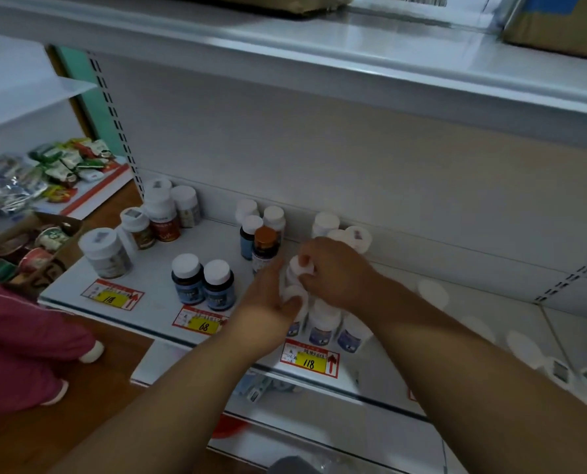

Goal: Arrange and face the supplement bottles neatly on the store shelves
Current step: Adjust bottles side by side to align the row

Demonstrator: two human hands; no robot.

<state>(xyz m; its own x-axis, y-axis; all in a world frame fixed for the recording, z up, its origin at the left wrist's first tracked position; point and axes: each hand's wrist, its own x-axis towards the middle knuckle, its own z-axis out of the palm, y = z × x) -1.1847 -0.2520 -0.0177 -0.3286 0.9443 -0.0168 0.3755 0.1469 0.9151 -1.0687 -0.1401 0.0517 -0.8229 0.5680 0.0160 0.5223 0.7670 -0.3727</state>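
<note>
On the white shelf [155,282] stand groups of supplement bottles with white caps. Two blue-labelled bottles [202,281] stand near the front edge above a price tag. An orange-capped bottle [265,246] stands among darker ones behind. My right hand [336,270] grips the cap of a white-capped bottle [300,266] from above. My left hand [271,299] holds a second white-capped bottle [294,295] from the left side. Both sit in a cluster of blue-labelled bottles [323,328] above the 118 price tag [309,360].
Larger bottles [105,253] stand at the shelf's left end. More white caps [523,347] line the shelf to the right. A snack display [46,172] and a cardboard box of cups [35,248] lie at left. A person in pink [18,343] stands at lower left.
</note>
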